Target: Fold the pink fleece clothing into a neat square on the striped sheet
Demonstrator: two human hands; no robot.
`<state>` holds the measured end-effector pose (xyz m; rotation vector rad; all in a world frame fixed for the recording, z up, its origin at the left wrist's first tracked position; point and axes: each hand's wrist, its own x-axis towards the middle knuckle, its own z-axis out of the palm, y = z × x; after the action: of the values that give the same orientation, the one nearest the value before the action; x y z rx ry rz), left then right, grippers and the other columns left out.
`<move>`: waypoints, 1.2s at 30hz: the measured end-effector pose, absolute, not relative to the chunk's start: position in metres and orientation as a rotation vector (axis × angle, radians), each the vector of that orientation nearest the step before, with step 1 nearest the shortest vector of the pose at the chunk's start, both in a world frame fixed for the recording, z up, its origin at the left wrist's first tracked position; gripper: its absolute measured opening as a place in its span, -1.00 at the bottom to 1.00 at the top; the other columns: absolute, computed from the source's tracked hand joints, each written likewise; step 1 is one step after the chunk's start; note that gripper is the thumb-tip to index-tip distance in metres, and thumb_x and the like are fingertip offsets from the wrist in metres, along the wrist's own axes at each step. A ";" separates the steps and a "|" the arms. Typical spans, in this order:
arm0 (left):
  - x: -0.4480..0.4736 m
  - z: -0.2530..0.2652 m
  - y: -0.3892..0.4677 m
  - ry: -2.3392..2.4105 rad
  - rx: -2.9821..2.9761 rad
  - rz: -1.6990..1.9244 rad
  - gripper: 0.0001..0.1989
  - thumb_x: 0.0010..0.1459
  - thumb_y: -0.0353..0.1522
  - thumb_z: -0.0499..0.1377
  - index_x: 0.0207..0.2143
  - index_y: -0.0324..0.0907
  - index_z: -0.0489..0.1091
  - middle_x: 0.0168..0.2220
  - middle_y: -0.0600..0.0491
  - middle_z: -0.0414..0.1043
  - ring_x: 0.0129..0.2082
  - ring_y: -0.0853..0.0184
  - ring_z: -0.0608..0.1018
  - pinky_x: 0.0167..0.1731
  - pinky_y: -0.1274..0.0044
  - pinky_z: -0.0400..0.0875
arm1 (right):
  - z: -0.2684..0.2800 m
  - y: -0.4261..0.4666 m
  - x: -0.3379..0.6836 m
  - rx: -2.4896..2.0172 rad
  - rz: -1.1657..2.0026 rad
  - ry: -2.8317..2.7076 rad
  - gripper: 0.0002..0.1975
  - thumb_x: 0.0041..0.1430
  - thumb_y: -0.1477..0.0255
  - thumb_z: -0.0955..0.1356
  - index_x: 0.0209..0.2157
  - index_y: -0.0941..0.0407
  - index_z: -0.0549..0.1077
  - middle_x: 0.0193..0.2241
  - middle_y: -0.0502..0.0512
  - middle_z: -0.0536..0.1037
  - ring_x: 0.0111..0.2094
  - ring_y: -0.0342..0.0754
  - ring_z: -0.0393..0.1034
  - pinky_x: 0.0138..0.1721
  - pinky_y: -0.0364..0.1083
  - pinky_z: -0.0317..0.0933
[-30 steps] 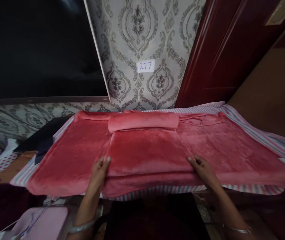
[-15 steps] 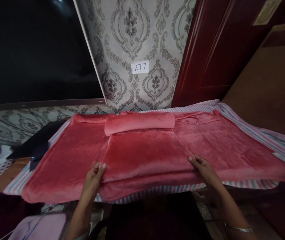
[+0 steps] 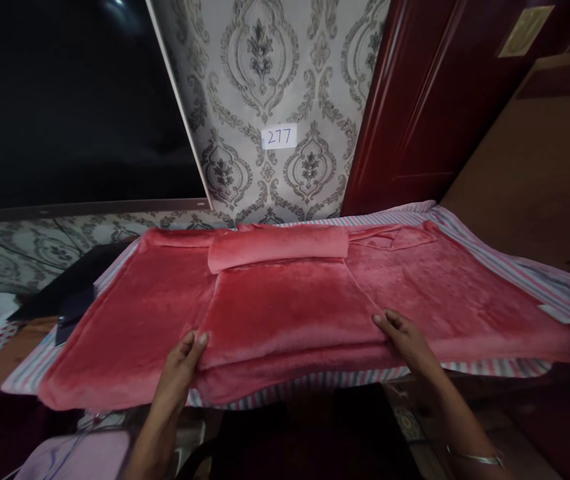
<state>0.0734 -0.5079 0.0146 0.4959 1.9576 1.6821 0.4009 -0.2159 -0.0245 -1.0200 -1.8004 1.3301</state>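
A plush pinkish-red blanket [image 3: 285, 300] lies spread over the table, with a narrower folded panel along its middle. The far end of that panel is rolled or folded over into a thick band [image 3: 279, 247]. My left hand [image 3: 182, 360] pinches the panel's near left corner between thumb and fingers. At the near right corner, my right hand [image 3: 399, 333] grips the panel's edge in the same way, and a silver bangle circles that wrist. The blanket's side parts lie flat to the left and right of the panel.
A striped cloth [image 3: 485, 247] covers the table under the blanket. Behind stand a large black screen [image 3: 75, 107], a patterned wall with a "277" label [image 3: 279, 136], and a dark red door [image 3: 415, 100]. A cardboard box [image 3: 539, 173] leans at the right.
The view has shifted very slightly. Both hands keep their hold on the panel's near corners, and the blanket's folds look the same.
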 end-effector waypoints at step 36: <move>0.093 -0.006 -0.416 2.750 1.816 0.244 -0.50 0.35 -0.25 0.02 0.30 -0.11 0.30 0.36 -0.12 0.23 0.36 0.05 0.27 0.31 0.07 0.14 | -0.003 -0.108 0.268 -1.081 0.273 -2.702 -0.49 0.45 0.27 0.16 0.30 0.19 0.30 0.28 0.31 0.35 0.28 0.12 0.20 0.26 0.07 0.08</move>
<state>0.0929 -0.4156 -0.0065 1.8159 2.7495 0.2445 0.2680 -0.1084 -0.0026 -1.0812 -2.7018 0.2730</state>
